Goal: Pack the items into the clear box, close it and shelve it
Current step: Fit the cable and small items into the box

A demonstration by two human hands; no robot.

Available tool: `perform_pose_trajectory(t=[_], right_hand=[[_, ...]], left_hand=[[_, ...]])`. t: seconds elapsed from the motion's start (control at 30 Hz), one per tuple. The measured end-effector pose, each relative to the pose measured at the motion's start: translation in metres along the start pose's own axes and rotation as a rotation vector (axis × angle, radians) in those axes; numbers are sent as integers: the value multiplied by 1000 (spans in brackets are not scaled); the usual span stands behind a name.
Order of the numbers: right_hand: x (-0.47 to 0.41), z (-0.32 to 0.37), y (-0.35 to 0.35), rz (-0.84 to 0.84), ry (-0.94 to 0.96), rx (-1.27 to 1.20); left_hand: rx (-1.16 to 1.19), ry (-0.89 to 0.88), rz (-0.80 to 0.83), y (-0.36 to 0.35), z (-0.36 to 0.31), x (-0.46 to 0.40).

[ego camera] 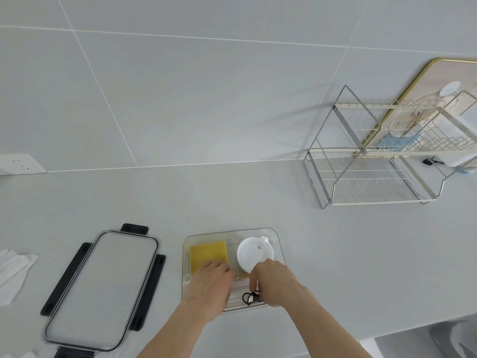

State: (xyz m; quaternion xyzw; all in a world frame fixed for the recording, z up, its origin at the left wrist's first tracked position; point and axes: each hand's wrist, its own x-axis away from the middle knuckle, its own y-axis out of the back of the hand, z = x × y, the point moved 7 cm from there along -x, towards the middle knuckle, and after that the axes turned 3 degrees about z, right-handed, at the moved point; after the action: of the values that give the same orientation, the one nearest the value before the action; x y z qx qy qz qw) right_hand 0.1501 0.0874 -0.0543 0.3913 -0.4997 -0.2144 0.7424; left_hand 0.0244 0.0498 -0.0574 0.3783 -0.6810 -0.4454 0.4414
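The clear box [275,235] stands open on the counter in front of me. Inside lie a yellow sponge [206,253] at the back left and a round white lidded cup [251,253] at the back right. My left hand [210,285] rests palm down inside the box, over the sponge's near edge, holding nothing that I can see. My right hand [277,282] is pinched on a coiled black cable [249,297] at the box's near end. The box's lid [100,290], clear with black clips, lies flat to the left.
A two-tier wire rack [371,174] stands at the back right against the tiled wall, with a gold-framed mirror [418,73] behind it. White folded cloth [13,270] lies at the far left. A wall socket [19,164] sits at left. The counter edge drops off at lower right.
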Motion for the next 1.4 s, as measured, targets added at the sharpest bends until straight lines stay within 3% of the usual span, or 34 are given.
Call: perform_pose_trajectory(t=[0.2, 0.37, 0.7, 1.0, 1.3, 1.4], right_hand=[[2, -10, 7, -33, -24, -135], [4, -10, 8, -42, -21, -179], [-1, 50, 15, -84, 111, -214], [-8, 108, -11, -114, 180, -203], [-3, 55, 6, -350, 49, -348], [-4, 58, 3, -258, 81, -317]], left_hand=[[-31, 60, 110, -9, -4, -8], [108, 99, 97, -15, 1, -9], [241, 239, -293, 50, 53, 11], [200, 175, -324, 42, 67, 35], [-67, -42, -73, 21, 41, 25], [-83, 3, 19, 20, 34, 20]])
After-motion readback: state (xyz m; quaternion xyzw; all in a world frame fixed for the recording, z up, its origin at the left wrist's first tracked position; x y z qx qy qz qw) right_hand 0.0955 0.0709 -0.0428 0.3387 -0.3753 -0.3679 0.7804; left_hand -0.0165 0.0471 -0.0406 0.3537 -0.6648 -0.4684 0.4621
